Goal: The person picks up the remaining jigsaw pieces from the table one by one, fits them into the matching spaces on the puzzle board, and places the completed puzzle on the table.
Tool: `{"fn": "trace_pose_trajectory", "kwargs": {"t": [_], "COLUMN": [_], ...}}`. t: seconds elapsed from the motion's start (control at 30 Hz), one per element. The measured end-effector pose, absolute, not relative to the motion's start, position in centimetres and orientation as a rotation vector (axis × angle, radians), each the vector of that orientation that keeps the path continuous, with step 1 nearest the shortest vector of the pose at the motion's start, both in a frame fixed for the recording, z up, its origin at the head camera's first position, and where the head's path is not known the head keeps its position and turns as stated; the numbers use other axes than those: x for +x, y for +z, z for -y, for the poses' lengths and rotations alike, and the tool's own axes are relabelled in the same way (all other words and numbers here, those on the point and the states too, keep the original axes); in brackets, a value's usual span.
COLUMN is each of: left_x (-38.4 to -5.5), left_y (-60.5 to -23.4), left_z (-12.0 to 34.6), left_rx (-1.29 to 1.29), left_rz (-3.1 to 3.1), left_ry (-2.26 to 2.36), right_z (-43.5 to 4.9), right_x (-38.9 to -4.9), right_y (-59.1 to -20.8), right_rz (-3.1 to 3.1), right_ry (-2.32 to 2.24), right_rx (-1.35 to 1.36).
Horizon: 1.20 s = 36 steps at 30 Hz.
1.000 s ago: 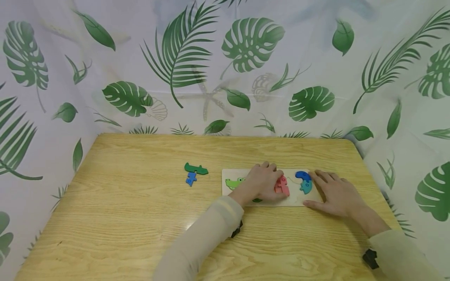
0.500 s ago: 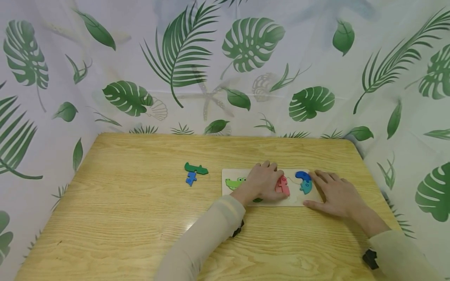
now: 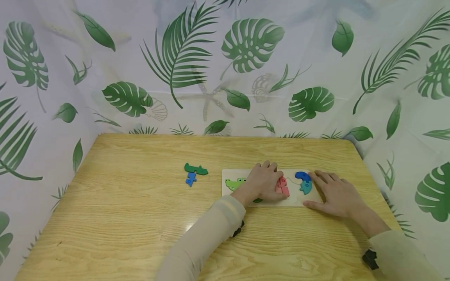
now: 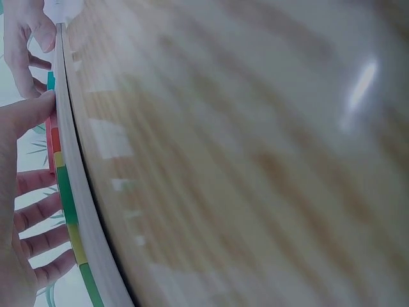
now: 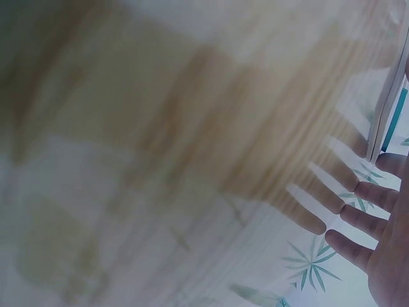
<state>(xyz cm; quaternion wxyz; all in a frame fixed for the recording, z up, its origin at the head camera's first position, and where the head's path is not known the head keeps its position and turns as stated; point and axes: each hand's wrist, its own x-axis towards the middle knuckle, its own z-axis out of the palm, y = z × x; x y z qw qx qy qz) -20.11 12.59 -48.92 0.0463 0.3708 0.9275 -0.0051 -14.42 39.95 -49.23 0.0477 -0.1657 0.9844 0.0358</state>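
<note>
In the head view my left hand point(image 3: 263, 182) lies over the middle of a pale wooden puzzle board point(image 3: 294, 202). Its thumb and index finger pinch a pink puzzle piece point(image 3: 283, 186) at its near and far ends; the palm hides part of the board. A light-green crocodile-head piece point(image 3: 234, 183) shows left of the wrist. Toward the right end sit a dark-blue curved piece point(image 3: 303, 176) and a teal piece point(image 3: 306, 187). My right hand point(image 3: 338, 195) rests spread at the board's right end, its fingertips and thumb by the edge.
On the wooden table point(image 3: 133, 218), left of the board, a dark-green puzzle piece point(image 3: 195, 169) lies touching a blue piece point(image 3: 191, 179). A leaf-printed white curtain point(image 3: 211, 58) surrounds the table's back and sides. Both wrists carry dark wrist cameras.
The left forearm has shifted very slightly to the right. Both hands, the board and the pieces otherwise stay where they were.
</note>
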Motion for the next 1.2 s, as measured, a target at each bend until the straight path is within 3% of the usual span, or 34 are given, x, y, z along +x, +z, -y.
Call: {"fn": "trace_pose_trajectory", "kwargs": {"t": [1.2], "left_x": [-19.73], "left_y": [-48.22], "left_z": [-12.40], "left_rx": [1.130], "left_rz": [-2.804], "left_ry": [-0.076], "right_z": [-39.79], "right_x": [-14.44], "right_y": [-49.09], "right_rz": [-2.986], "right_ry": [0.107], "right_rx": [-0.482]}}
